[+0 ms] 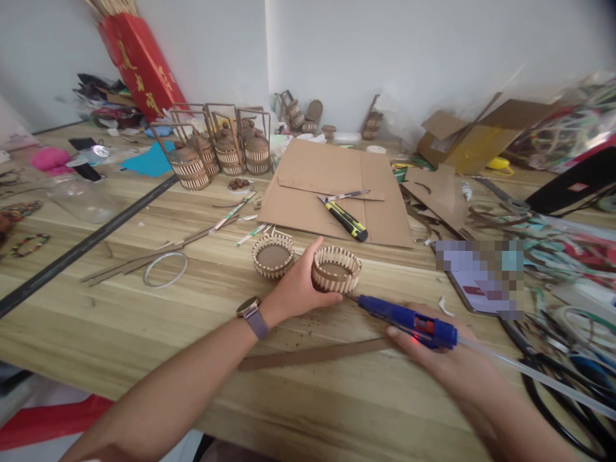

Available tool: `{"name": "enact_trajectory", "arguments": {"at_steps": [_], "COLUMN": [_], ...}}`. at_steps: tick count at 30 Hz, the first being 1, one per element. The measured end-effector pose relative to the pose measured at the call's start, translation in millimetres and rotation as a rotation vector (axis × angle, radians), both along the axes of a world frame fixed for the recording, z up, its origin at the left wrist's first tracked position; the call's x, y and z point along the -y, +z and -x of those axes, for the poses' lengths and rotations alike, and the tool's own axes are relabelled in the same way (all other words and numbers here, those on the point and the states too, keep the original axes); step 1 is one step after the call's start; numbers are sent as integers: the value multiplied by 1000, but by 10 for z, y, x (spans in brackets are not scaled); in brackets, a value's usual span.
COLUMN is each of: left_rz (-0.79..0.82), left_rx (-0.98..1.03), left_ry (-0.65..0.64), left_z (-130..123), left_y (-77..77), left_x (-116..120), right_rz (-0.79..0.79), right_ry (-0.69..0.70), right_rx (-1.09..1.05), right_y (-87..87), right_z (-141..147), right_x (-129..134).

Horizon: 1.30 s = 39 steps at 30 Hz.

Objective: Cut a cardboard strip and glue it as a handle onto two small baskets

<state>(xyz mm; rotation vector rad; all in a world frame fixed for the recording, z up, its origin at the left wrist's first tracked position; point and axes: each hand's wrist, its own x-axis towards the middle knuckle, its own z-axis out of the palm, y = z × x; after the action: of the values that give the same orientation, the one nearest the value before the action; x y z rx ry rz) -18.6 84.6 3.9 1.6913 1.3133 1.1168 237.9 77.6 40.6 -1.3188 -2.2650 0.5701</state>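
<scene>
My left hand grips the near side of a small round basket made of upright wooden sticks with a brown band. Held in my right hand is a blue hot glue gun, its nozzle beside the basket's lower edge and a clear glue stick trailing from its back. A second round stick basket stands just left of my left hand. Below them lies a brown cardboard strip, its right end near my right hand.
A cardboard sheet bears a yellow-black utility knife. Finished handled baskets stand at the back left. A ring and thin strips lie left. At right are a phone, black-handled scissors and scraps.
</scene>
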Motion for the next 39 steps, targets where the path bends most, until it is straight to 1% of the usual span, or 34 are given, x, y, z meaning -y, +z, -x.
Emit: {"name": "enact_trajectory", "arguments": {"at_steps": [10, 22, 39], "left_rz": [-19, -22, -2], "left_rx": [0, -5, 8], "left_ry": [2, 4, 11], "left_z": [5, 6, 14], "left_y": [-34, -21, -7], "left_x": [-11, -9, -7], "right_rz": [-17, -18, -69], "right_ry": [14, 10, 39], "right_rx": [33, 21, 10], "right_y": [-19, 16, -8], "right_z": [-26, -1, -11], "right_x": [-15, -11, -26]}}
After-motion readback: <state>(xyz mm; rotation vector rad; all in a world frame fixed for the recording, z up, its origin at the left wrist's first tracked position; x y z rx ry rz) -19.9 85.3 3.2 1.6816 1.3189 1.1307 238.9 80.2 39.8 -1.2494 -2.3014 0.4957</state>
